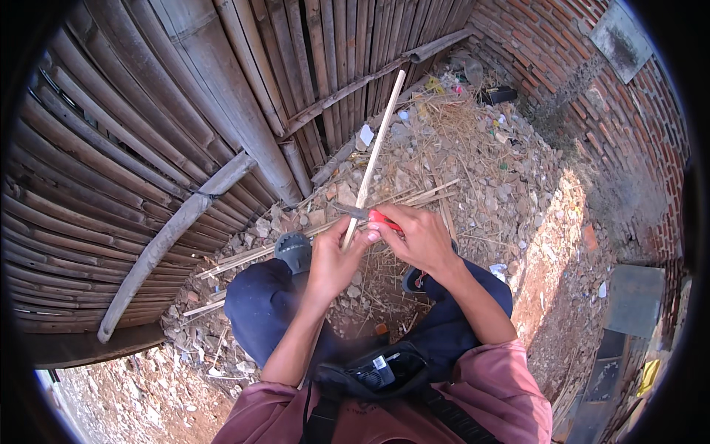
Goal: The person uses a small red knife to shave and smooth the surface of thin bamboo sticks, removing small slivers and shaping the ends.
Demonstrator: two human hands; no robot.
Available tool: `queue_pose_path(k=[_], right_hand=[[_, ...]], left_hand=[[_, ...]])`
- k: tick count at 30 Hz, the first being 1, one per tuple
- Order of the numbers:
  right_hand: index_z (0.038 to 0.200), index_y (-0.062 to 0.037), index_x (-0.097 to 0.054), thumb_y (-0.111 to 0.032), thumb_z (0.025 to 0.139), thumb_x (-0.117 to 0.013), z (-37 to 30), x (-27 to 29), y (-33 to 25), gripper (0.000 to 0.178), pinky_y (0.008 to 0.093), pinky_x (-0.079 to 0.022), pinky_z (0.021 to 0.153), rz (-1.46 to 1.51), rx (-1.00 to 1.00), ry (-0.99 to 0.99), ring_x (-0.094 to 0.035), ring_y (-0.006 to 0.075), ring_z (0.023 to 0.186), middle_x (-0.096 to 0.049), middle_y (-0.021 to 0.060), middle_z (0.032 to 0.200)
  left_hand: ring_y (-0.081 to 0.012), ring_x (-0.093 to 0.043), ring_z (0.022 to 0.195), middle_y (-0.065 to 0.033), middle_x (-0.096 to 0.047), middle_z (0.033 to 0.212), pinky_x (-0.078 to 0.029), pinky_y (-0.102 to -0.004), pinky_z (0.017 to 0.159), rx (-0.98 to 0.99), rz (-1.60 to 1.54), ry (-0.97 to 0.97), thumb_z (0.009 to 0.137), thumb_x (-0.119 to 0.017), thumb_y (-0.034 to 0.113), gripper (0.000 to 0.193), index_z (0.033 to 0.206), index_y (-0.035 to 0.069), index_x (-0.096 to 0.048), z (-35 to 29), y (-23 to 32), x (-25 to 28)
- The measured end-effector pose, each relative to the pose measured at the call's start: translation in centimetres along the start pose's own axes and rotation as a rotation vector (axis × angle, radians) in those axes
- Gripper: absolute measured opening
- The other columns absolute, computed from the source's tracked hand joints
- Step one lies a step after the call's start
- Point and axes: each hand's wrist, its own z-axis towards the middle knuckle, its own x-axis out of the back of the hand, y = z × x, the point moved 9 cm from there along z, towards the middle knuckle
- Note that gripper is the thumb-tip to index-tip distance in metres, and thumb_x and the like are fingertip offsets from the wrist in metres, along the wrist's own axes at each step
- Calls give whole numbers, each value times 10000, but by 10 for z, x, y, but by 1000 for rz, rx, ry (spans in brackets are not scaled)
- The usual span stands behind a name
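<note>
My left hand [334, 255] is closed around the lower part of a long pale bamboo strip [378, 140], which slants up and away to the right. In my right hand [420, 238] is a knife with a red handle [386, 221]. Its dull grey blade [351, 212] lies across the strip just above my left fingers. Both hands meet in front of my bent knees, the right thumb close to the left fingertips. The strip's lower end is partly hidden by my left hand and forearm.
More split strips [433, 191] lie on the rubble ground [481, 170] beyond my hands, others by my left shoe [293, 251]. A bamboo wall [222, 96] rises at left, a brick wall [629, 133] at right. An open black pouch [384, 370] sits at my waist.
</note>
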Motion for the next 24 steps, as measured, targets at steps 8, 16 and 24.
queue_pose_path(k=[8, 16, 24], right_hand=[[1165, -91, -787, -290, 975, -752, 0, 3, -3, 277, 453, -595, 642, 2, 24, 34, -752, 358, 765, -776, 148, 924], [1185, -102, -793, -251, 969, -767, -1, 6, -13, 265, 427, -597, 620, -125, -31, 42, -764, 337, 721, -796, 138, 937], [1208, -85, -777, -260, 983, -751, -6, 2, -11, 286, 435, -597, 615, -175, -69, 88, -765, 345, 722, -795, 147, 935]], left_hand=[[-32, -544, 792, 45, -723, 878, -475, -254, 709, 13, -103, 74, 1001, -805, 139, 246, 1208, 7, -793, -1, 2, 1], [-32, -623, 909, -38, -810, 1038, -545, -256, 800, 64, -126, 68, 996, -802, 112, 284, 1256, -2, -781, -3, 2, 1], [-30, -628, 911, -51, -818, 1038, -553, -259, 798, 13, -159, 93, 994, -812, 129, 311, 1279, 9, -785, -2, 1, 2]])
